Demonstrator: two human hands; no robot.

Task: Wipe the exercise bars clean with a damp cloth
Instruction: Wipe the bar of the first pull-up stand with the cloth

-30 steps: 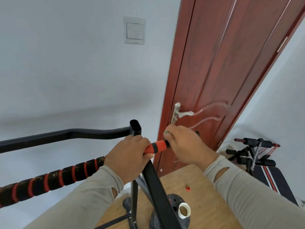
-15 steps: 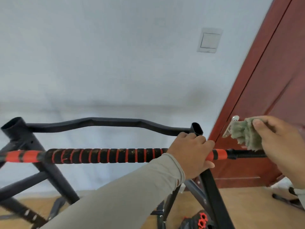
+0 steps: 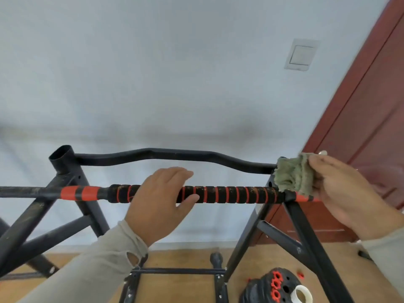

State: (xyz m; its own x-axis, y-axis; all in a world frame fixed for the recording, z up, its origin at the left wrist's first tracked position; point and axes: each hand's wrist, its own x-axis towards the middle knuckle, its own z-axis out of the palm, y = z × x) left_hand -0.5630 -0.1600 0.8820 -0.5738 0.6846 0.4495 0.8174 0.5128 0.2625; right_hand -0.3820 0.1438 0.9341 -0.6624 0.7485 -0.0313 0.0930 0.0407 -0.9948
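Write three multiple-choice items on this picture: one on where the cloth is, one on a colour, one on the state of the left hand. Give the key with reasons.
1. Where is the cloth?
A. on the floor
B. in the right hand, at the right end of the bars
C. draped over the left sleeve

2. What colour are the rings on the black grip?
A. red
B. blue
C. white

3. What is the left hand doing?
A. hanging at the side
B. holding the cloth
C. resting on the grip, fingers over it, thumb below

Key: 1 B, the right hand's fingers pinch the green cloth by the right upright; 2 A, red rings wrap the black foam; 3 C, the left hand lies over the grip mid-bar.
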